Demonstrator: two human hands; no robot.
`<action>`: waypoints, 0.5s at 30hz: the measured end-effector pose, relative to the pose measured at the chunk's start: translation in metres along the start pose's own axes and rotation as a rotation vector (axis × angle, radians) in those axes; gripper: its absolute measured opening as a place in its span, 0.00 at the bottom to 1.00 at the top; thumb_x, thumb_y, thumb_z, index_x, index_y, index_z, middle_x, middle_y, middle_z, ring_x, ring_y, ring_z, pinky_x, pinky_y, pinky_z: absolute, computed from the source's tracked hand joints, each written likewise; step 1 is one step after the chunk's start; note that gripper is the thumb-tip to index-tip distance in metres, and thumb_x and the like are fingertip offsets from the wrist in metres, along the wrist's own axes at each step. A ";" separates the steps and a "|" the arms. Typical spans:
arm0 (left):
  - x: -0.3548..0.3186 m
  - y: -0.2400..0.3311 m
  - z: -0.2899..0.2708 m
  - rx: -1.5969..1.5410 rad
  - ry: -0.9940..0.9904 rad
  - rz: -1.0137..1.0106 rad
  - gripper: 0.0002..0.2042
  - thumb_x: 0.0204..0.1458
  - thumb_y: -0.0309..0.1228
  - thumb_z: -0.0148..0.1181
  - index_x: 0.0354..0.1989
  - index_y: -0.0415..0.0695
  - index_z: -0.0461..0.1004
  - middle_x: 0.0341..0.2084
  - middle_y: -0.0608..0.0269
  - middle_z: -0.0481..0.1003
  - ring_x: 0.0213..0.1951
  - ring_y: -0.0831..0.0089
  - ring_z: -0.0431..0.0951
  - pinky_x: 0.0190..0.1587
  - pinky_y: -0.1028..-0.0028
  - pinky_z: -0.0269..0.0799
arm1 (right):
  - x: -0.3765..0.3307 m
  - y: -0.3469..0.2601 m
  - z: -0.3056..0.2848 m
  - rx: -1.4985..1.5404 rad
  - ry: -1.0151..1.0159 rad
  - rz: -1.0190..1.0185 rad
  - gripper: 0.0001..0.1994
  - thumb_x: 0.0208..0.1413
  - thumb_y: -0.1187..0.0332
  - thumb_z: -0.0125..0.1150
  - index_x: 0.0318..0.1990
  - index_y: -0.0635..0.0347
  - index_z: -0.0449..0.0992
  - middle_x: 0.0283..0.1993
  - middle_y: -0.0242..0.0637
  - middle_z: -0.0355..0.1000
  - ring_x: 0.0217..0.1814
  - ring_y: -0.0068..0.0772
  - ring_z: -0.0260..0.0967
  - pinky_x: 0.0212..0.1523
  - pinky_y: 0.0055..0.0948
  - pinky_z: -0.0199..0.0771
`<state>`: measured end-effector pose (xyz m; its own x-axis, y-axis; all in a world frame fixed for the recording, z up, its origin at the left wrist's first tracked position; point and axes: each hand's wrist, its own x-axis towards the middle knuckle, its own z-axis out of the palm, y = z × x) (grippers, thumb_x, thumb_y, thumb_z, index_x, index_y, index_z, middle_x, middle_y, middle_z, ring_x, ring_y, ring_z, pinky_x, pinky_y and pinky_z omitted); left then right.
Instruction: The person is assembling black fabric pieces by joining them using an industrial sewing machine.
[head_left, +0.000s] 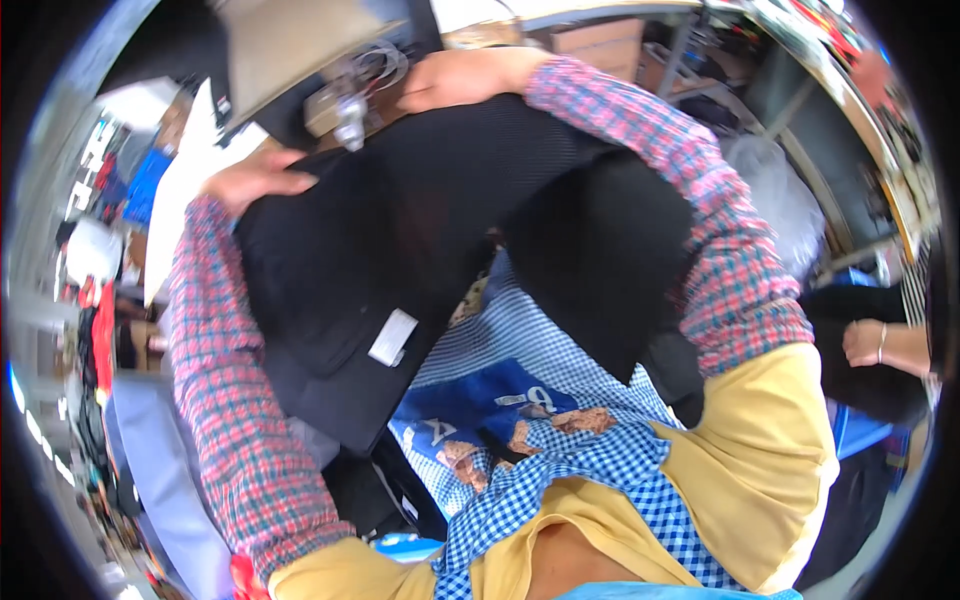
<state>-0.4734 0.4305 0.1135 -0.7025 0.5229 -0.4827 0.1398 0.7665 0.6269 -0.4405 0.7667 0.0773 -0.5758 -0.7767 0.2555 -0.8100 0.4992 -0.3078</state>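
Note:
A black garment (380, 220) is held up in front of me, two wide parts of it hanging down on either side of a gap. Fine ribbing shows along its upper right, and a white label (393, 337) sits on the lower left part. My right hand (465, 80) is closed on the top edge, fingers curled. At the upper left corner my left hand (255, 178) grips the cloth, with the thumb along the edge and the other fingers partly hidden. Both forearms wear checked sleeves.
Beyond the garment are clear and metallic machine parts (350, 115) beside a tan panel (290, 45). A clear plastic bag (775, 185) stands under a bench at right. Another person's hand (868, 343) rests at far right. Lilac cloth (165, 460) lies at left.

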 end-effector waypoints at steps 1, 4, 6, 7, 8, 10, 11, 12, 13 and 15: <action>0.002 0.017 0.010 -0.107 -0.169 0.035 0.26 0.52 0.35 0.63 0.58 0.37 0.67 0.44 0.61 0.77 0.48 0.73 0.74 0.59 0.74 0.62 | -0.006 0.004 0.000 -0.013 -0.013 -0.015 0.23 0.63 0.55 0.43 0.27 0.68 0.72 0.24 0.48 0.68 0.27 0.42 0.65 0.36 0.42 0.66; -0.001 0.024 0.020 0.034 -0.018 0.113 0.20 0.55 0.30 0.58 0.56 0.38 0.69 0.45 0.63 0.77 0.47 0.75 0.75 0.53 0.76 0.68 | 0.005 0.032 0.013 -0.179 -0.015 -0.254 0.21 0.61 0.58 0.42 0.34 0.69 0.74 0.34 0.57 0.72 0.39 0.57 0.69 0.41 0.45 0.66; -0.008 0.014 0.018 -0.069 -0.057 0.049 0.19 0.54 0.29 0.58 0.55 0.38 0.71 0.45 0.65 0.76 0.46 0.76 0.75 0.53 0.76 0.67 | 0.014 0.027 0.015 -0.170 -0.030 -0.329 0.21 0.62 0.58 0.42 0.34 0.70 0.74 0.36 0.58 0.72 0.40 0.59 0.68 0.42 0.46 0.67; -0.006 0.008 0.017 -0.073 -0.059 0.049 0.18 0.54 0.30 0.58 0.53 0.38 0.72 0.44 0.65 0.76 0.46 0.77 0.75 0.52 0.77 0.67 | 0.013 0.024 0.017 -0.115 -0.027 -0.230 0.21 0.62 0.58 0.42 0.34 0.70 0.74 0.36 0.59 0.72 0.41 0.60 0.68 0.43 0.46 0.66; -0.003 -0.008 0.008 -0.003 0.013 0.053 0.17 0.54 0.29 0.59 0.51 0.38 0.73 0.42 0.66 0.77 0.44 0.77 0.75 0.51 0.77 0.68 | 0.014 0.017 0.017 -0.059 -0.021 -0.141 0.21 0.62 0.58 0.42 0.34 0.71 0.74 0.37 0.60 0.72 0.41 0.61 0.68 0.44 0.47 0.66; -0.001 0.005 0.020 -0.007 0.092 0.041 0.17 0.54 0.29 0.59 0.51 0.38 0.73 0.40 0.66 0.78 0.42 0.77 0.76 0.50 0.77 0.69 | 0.007 0.018 0.016 -0.068 -0.013 -0.079 0.22 0.62 0.58 0.42 0.34 0.71 0.74 0.37 0.60 0.72 0.42 0.61 0.68 0.44 0.47 0.66; -0.001 0.008 0.023 0.000 0.074 0.055 0.17 0.54 0.29 0.59 0.51 0.38 0.73 0.40 0.66 0.78 0.42 0.77 0.76 0.50 0.77 0.69 | 0.008 0.019 0.014 -0.071 -0.012 -0.068 0.22 0.62 0.58 0.43 0.34 0.71 0.75 0.37 0.60 0.72 0.43 0.61 0.68 0.44 0.48 0.66; 0.006 0.016 0.024 -0.009 0.063 0.084 0.17 0.54 0.28 0.59 0.51 0.38 0.73 0.40 0.66 0.78 0.41 0.76 0.77 0.49 0.77 0.69 | 0.004 0.025 0.010 -0.082 -0.005 -0.036 0.22 0.62 0.58 0.43 0.34 0.71 0.75 0.37 0.60 0.72 0.43 0.61 0.68 0.44 0.48 0.66; 0.012 0.023 0.026 -0.019 0.051 0.111 0.17 0.54 0.28 0.59 0.52 0.38 0.73 0.39 0.66 0.78 0.41 0.76 0.77 0.48 0.77 0.70 | 0.000 0.032 0.006 -0.158 -0.019 -0.081 0.22 0.62 0.57 0.43 0.35 0.71 0.75 0.37 0.60 0.72 0.43 0.61 0.68 0.45 0.48 0.66; 0.009 0.011 0.025 -0.084 0.030 0.087 0.17 0.54 0.28 0.59 0.52 0.38 0.73 0.39 0.65 0.78 0.41 0.76 0.77 0.49 0.77 0.70 | 0.005 0.027 0.011 -0.197 -0.027 -0.140 0.22 0.62 0.57 0.43 0.34 0.73 0.74 0.36 0.59 0.72 0.42 0.60 0.69 0.44 0.48 0.66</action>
<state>-0.4605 0.4527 0.1012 -0.7111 0.5737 -0.4065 0.1434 0.6843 0.7150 -0.4645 0.7719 0.0602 -0.4556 -0.8522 0.2573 -0.8892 0.4494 -0.0862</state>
